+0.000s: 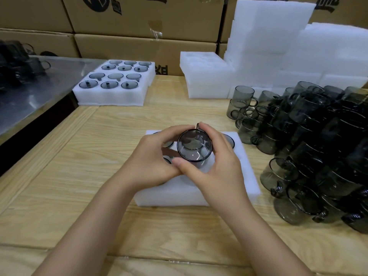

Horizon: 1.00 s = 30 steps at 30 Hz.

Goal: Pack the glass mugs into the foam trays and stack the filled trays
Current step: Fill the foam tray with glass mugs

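A: What lies in the upper left of the frame?

B: White foam trays filled with smoky grey glass mugs [113, 84], resting on the pale wooden tabletop [59, 186] in front of brown cardboard boxes [139, 20].

A: And at centre?

B: The left hand [153, 162] and right hand [215, 166] both grip one smoky grey glass mug [194, 145]. Their fingers are curled round its wall, and its mouth is turned toward the camera. It is held over a white foam tray with round pockets [191, 193]. A few pockets there hold mugs, partly hidden by the hands.

A: Further right?

B: A stack of empty white foam trays [205, 80] in the upper centre-right, and a heap of loose grey glass mugs [318, 156] along the right edge.
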{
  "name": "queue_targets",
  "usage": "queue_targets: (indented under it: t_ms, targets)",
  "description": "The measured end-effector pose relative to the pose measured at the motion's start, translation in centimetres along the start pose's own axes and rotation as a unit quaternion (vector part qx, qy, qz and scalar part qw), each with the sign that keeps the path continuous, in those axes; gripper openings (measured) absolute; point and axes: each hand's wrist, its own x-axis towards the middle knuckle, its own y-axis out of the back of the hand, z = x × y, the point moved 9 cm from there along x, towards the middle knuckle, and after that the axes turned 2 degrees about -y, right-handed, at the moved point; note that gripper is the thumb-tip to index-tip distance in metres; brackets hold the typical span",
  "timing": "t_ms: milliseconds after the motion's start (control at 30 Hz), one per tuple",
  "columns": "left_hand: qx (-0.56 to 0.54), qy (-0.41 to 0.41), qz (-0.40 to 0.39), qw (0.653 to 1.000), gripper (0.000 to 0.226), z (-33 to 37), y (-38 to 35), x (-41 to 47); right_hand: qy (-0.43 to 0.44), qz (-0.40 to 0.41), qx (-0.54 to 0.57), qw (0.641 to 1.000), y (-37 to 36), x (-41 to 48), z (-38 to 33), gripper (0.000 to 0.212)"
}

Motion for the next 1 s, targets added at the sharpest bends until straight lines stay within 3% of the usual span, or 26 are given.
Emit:
queue_targets:
  t_ms: [167, 267, 433, 600, 733, 1000]
  targets:
    - [0.049, -0.007, -0.029, 0.998, 0.059, 0.3, -0.2, 0.1, -0.013, -0.049, 0.023, 0.998, 0.4, 0.8, 0.5, 0.058]
    - [0.003, 0.001, -0.037, 0.999, 0.051, 0.1, 0.3, 0.0, -0.034, -0.111, 0.047, 0.992, 0.6, 1.2, 1.0, 0.051]
    - [-0.092, 0.053, 0.026, 0.994, 0.028, -0.9, 1.6, 0.2, -0.040, -0.195, 0.052, 0.979, -0.1, 1.0, 1.2, 0.041]
    - [-0.077, 0.087, -0.020, 0.993, 0.024, -1.4, 0.4, 0.2, -0.017, -0.211, 0.032, 0.977, -0.5, 0.7, 0.7, 0.047]
    - [-0.076, 0.099, -0.002, 0.992, 0.024, -1.5, 0.7, 0.2, 0.014, -0.222, -0.027, 0.975, -1.3, 0.4, 0.5, 0.055]
    - [-0.023, 0.114, -0.017, 0.993, 0.024, -1.9, 0.3, 0.0, 0.031, -0.198, -0.142, 0.969, -1.7, 0.2, 0.7, 0.052]
